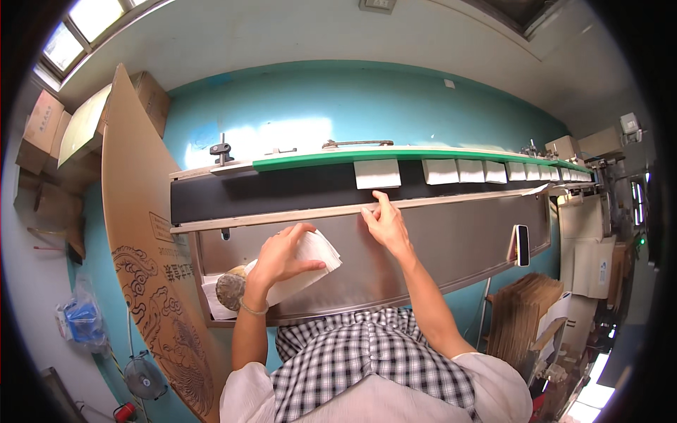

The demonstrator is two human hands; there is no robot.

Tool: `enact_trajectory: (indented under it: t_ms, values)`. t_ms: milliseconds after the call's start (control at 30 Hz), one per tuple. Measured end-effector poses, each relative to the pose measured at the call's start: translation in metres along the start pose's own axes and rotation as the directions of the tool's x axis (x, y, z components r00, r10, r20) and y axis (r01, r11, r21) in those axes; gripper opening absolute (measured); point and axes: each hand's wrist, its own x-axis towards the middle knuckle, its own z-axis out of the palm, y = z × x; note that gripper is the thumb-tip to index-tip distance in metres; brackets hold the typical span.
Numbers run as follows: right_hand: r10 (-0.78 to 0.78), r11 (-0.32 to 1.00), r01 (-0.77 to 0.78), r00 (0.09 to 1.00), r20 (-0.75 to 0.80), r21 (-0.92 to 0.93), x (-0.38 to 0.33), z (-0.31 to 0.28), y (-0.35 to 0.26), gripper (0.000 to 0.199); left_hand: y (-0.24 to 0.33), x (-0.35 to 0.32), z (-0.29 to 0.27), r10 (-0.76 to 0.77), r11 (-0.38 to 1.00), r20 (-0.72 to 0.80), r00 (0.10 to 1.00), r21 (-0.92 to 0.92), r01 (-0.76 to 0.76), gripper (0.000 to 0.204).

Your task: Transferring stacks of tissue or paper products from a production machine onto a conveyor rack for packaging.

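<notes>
Steel bench [451,247]; black belt [282,194] at its twelve o'clock. At its nine, white paper stack [320,252] under the curved left grip [283,254]; clasped or not, I cannot tell. Right grip [388,224] open, white pack [377,175] at its twelve.

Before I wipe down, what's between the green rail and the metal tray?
Head view: a black belt with white paper stacks, then a pale wooden strip, your right hand over it.

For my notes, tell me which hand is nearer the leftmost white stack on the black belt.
Right. The right hand is just this side of the white stack; the left hand is farther off, lower left, at other papers.
</notes>
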Motion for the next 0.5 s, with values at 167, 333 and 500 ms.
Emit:
enact_trajectory:
  t_ms: [167,333,500]
  values:
    - [-0.155,0.963,0.109,0.973,0.172,0.248,-0.048,0.023,-0.03,0.054,-0.004,0.003,0.003,0.006,1.0,0.026,1.0,-0.014,-0.005,0.08]
    - [-0.243,0.944,0.188,0.952,0.185,0.27,-0.061,0.067,-0.043,0.048,-0.01,-0.005,-0.004,-0.014,0.998,0.029,0.999,0.06,0.012,0.098]
    - [-0.001,0.693,-0.353,0.872,0.49,0.629,-0.054,0.063,-0.023,0.044,-0.019,-0.007,-0.003,-0.032,0.998,0.031,0.999,0.047,0.03,0.1]
